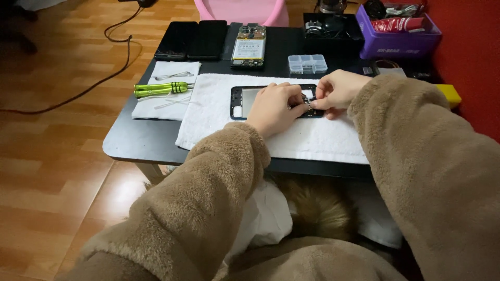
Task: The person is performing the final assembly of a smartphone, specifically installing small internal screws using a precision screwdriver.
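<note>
Landmark: the white towel spread across my black low table.

Left of the towel: a smaller white cloth carrying two green-handled screwdrivers and metal tweezers.

Beyond the towel's far left corner: two dark phones lying side by side, screens blank. Just right of them, an opened phone showing its battery and board.

On the towel, toward its far edge: the phone frame, a dark bezel with a pale inner plate, lying flat.

My left hand rests over the middle of the frame, fingers curled down onto it, thumb and forefinger drawn toward the right hand. Whether it pinches anything I cannot tell.

My right hand sits at the frame's right end, touching the left; fingertips pinched together on a small dark part at the frame's edge, too small to identify.

Beyond the towel's far edge, centre-right: a clear compartment box. Further right, at the table's far corner, a purple bin of odds and ends.

Both sleeves brown and fuzzy.
</note>
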